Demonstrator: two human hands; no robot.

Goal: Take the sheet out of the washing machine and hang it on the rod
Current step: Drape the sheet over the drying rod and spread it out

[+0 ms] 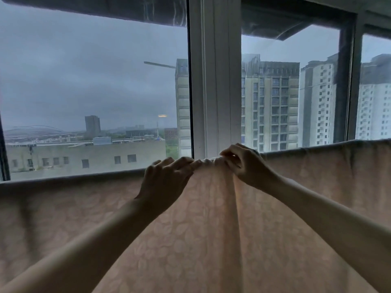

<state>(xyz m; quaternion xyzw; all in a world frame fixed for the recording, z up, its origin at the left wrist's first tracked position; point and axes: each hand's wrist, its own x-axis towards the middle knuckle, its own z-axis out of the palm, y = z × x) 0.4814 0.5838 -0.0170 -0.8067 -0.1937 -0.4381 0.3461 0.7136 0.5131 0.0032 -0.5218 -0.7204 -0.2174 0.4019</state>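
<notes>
Both hands, your left hand (pixel 164 180) and right hand (pixel 245 163), pinch the bunched sheet (pixel 211 218) at frame centre; its top edge runs left-right, so spread outward.

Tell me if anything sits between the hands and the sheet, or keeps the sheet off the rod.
Nothing visible does. The left hand and right hand both pinch the bunched top fold of the pink sheet, which already hangs along its top edge. The rod itself is hidden under the fabric.
</notes>
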